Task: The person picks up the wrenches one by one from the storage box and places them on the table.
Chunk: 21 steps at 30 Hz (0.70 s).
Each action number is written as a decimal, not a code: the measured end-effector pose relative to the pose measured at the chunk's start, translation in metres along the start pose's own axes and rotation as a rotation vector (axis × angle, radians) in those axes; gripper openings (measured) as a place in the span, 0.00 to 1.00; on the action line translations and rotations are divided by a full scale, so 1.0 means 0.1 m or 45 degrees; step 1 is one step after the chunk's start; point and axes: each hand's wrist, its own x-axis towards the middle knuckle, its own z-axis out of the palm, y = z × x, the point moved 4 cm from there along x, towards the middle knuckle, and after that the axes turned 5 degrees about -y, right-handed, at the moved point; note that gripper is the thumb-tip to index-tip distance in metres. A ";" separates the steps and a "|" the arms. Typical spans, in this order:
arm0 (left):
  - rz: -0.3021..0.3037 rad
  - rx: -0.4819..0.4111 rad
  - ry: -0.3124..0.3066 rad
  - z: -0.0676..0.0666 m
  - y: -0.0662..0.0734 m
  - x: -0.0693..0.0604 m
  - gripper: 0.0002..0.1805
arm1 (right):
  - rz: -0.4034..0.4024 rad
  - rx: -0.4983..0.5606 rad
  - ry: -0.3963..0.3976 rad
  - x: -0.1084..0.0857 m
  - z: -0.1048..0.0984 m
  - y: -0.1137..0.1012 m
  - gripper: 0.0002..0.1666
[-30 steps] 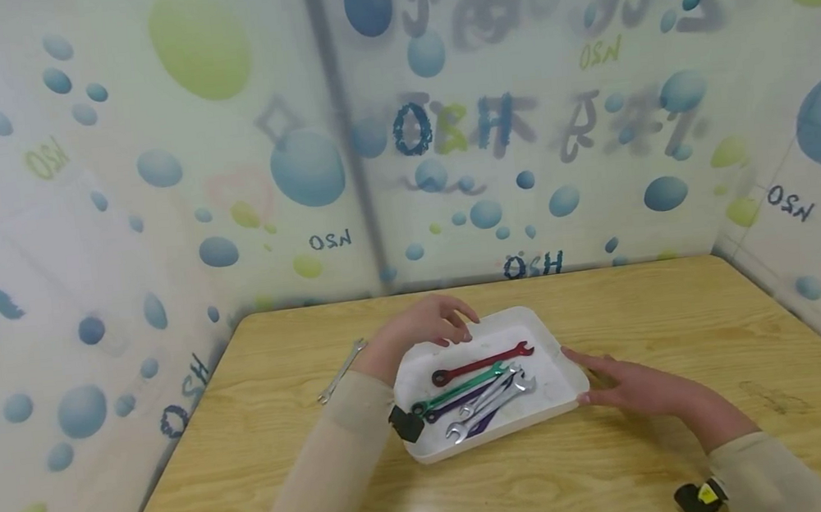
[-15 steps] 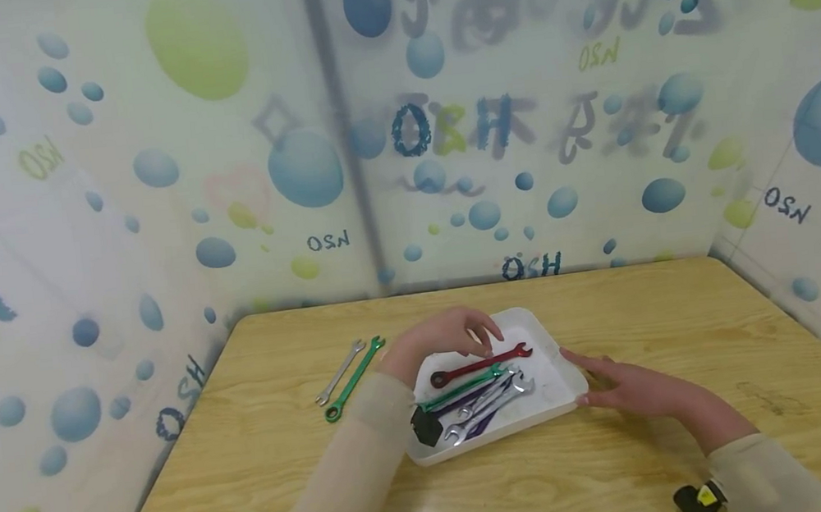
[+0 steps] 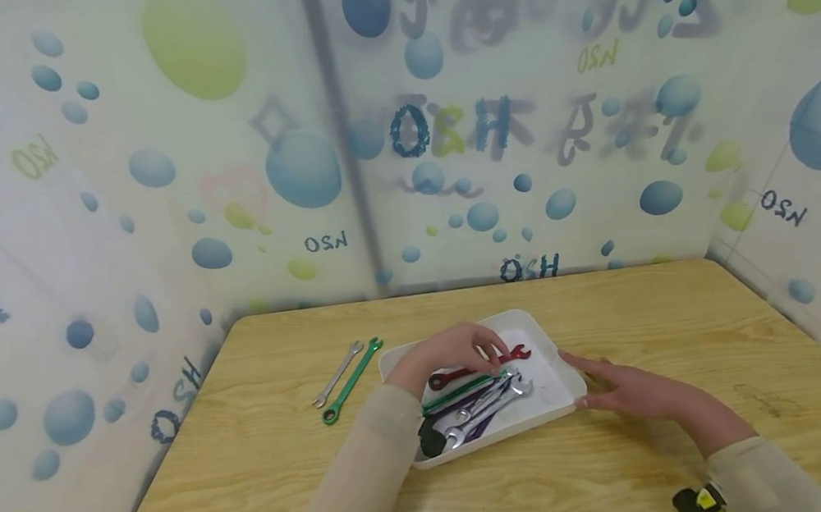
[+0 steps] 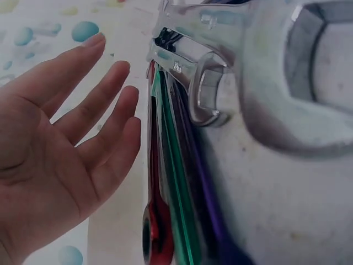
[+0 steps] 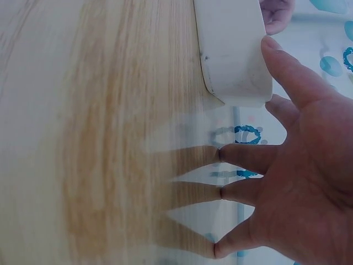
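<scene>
A white tray (image 3: 509, 434) holds a red wrench (image 3: 520, 353), a green wrench (image 3: 461, 394), purple ones and silver wrenches (image 3: 488, 413). My left hand (image 3: 464, 348) hovers over the tray, fingers bent loosely near the red wrench and partly covering it. In the left wrist view nothing lies in the left hand (image 4: 71, 143); its fingertips are apart from the wrenches. My right hand (image 3: 634, 389) touches the tray's right end with thumb and index finger; in the right wrist view, the other fingertips of the right hand (image 5: 314, 182) rest on the table, spread and straight.
Left of the tray, another silver wrench (image 3: 337, 375) and another green wrench (image 3: 352, 383) lie side by side on the wooden table (image 3: 537, 491). A patterned curtain (image 3: 450, 203) hangs behind the table and at both sides.
The green wrench left of the tray comes into view as the left arm moves right. My left hand moves right and lower over the tray, toward the red wrench. The right hand stays put.
</scene>
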 end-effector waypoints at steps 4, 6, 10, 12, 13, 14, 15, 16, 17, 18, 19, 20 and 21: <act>-0.006 0.045 -0.013 0.04 0.00 0.01 0.16 | -0.001 0.001 0.001 0.00 0.00 0.00 0.47; -0.018 0.084 -0.022 0.06 0.00 0.02 0.17 | 0.007 -0.009 -0.001 0.00 0.00 0.00 0.47; -0.032 0.179 -0.040 0.09 0.00 0.02 0.18 | 0.008 -0.022 -0.001 0.00 0.00 -0.02 0.48; -0.019 0.216 -0.042 0.10 0.00 0.03 0.19 | 0.007 -0.028 0.001 0.00 -0.01 -0.03 0.48; -0.017 0.221 -0.043 0.11 0.00 0.03 0.19 | 0.005 -0.028 0.002 0.00 -0.01 -0.03 0.48; -0.013 0.227 -0.044 0.12 0.00 0.03 0.19 | 0.004 -0.029 0.004 0.00 -0.01 -0.03 0.48; -0.010 0.232 -0.046 0.13 0.00 0.04 0.19 | 0.006 -0.028 0.004 0.00 -0.01 -0.04 0.47; -0.012 0.237 -0.046 0.13 0.00 0.04 0.19 | 0.008 -0.029 0.005 -0.01 -0.01 -0.04 0.47; -0.018 0.235 -0.049 0.14 0.00 0.05 0.19 | 0.013 -0.029 0.005 0.00 -0.01 -0.04 0.47; -0.023 0.230 -0.052 0.15 -0.01 0.05 0.19 | 0.017 -0.027 0.003 0.00 0.00 -0.04 0.47; -0.029 0.226 -0.054 0.16 -0.01 0.05 0.20 | 0.022 -0.024 0.002 0.00 0.00 -0.03 0.47; -0.030 0.223 -0.058 0.17 -0.01 0.05 0.20 | 0.026 -0.020 0.000 0.00 0.00 -0.03 0.47; -0.033 0.217 -0.061 0.18 -0.02 0.06 0.21 | 0.029 -0.018 -0.002 0.00 0.01 -0.03 0.47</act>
